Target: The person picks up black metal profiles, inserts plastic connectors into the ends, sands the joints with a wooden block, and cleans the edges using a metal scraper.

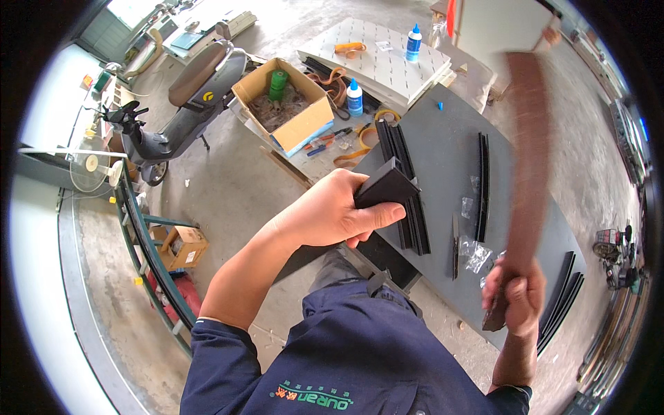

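Note:
My left hand [342,213] is closed around a black rectangular bar [387,185], its end tilted up over the grey table. Beneath it, long black profile strips [416,225] lie side by side on the tabletop. At the right, my right hand [517,296] grips the lower end of a long reddish-brown wooden strip [529,152], raised upright and partly smeared by motion. The two held pieces are apart from each other. Between them another pair of black strips [483,187] rests on the table, beside a thin knife-like tool [455,247] and crumpled clear plastic [477,257].
The grey tabletop [443,149] also bears more black strips [561,301] at its right edge. Beyond stand an open cardboard box [304,128], a blue-and-white bottle [355,98] and a stack of white panels [377,52]. A scooter [187,114] is parked at the left.

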Demonstrator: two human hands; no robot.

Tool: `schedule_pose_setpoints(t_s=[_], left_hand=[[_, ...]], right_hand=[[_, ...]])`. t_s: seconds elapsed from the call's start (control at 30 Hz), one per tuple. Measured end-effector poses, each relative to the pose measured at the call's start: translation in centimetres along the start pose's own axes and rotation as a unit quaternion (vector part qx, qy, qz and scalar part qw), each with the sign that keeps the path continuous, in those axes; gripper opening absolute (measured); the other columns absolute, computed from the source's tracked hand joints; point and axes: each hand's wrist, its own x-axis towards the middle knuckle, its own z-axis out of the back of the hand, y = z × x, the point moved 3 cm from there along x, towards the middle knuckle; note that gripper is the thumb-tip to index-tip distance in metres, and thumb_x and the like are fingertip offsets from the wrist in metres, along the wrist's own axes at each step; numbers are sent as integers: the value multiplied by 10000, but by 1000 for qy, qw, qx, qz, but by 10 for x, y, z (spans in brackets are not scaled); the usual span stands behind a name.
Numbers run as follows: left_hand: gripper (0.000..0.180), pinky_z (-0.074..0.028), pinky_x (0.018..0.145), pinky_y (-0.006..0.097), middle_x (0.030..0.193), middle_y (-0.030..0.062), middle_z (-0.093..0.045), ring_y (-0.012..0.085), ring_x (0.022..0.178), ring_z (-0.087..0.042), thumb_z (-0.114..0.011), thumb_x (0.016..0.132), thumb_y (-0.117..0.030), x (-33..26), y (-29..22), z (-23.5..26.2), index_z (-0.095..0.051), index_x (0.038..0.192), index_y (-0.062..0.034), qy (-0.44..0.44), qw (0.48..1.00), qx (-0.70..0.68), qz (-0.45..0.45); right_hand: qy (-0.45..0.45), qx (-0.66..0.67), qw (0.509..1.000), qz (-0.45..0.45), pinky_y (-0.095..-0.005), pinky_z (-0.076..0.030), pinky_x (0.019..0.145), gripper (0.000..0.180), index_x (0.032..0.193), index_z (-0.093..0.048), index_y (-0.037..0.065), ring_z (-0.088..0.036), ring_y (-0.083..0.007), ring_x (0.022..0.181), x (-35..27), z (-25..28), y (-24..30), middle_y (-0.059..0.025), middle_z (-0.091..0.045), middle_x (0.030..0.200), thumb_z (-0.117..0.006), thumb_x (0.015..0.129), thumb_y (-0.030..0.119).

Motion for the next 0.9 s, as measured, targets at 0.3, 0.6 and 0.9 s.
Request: schedule_pose_setpoints(t_s=[0.3, 0.6, 0.9], left_hand=[[374, -479, 574, 389, 615, 198, -584, 371, 614, -608, -721, 776, -368, -11, 11, 2, -628, 776, -7, -165, 914, 360, -93], [343, -475, 545, 361, 598, 153, -596, 327, 562, -601, -741, 768, -335, -3, 11, -4, -619, 770, -15, -235, 877, 381, -172], [337, -427, 494, 270, 584, 25, -546, 85, 500, -533, -710, 834, -320, 1, 7, 1, -616, 782, -1, -157, 956, 228, -100]], right_hand=[[-30, 43, 998, 23, -283, -463, 437, 373, 1066, -469, -5, -557, -171, 520, 3, 7, -25, -124, -566, 684, -463, 958, 352], [-185, -386, 891, -149, -382, -513, 731, 351, 1079, -532, -36, -658, -331, 805, -4, 78, -231, -232, -648, 865, -632, 841, 200], [-234, -340, 893, -180, -436, -392, 984, 595, 1295, -431, 10, -509, -398, 1138, 7, 55, -323, -247, -542, 1214, -647, 751, 116]])
